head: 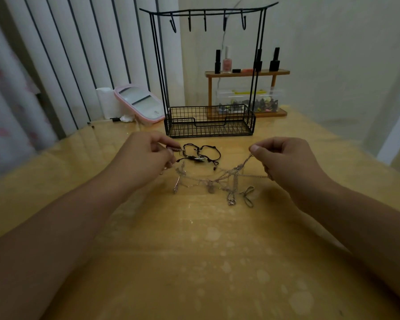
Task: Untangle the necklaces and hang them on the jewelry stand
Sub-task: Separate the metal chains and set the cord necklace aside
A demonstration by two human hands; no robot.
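Left grip: my left hand point(148, 151) has its fingers curled, thumb and fingertips pinching one end of the silver chain tangle point(217, 179).
Right grip: my right hand point(284, 158) is curled too, thumb and forefinger nipping a strand that climbs to it from the knot; a second strand runs toward its lower fingers, though I cannot tell whether they hold it.
Silver chain tangle: fine metal links, several strands crossed into a knot midway between my two grips and slightly below them, stretched into a shallow sag. Small pendants hang off it; two flat loop-shaped ones point(247, 195) lie on the bench below my right grip.
Black cord necklace point(202, 154): thin dark cord in loose round loops with a small pale charm, lying flat just beyond my left grip, on the stand's side of the silver knot.
Jewelry stand point(209, 72): black wire frame, curved top bar carrying five bare hooks, a rectangular mesh basket as its base; it stands past both grips, centred between them.
Bench point(201, 262): glossy yellow-tan surface with pale blotches, under both grips.
Behind the stand: a small wooden shelf point(247, 73) with dark and pink bottles.
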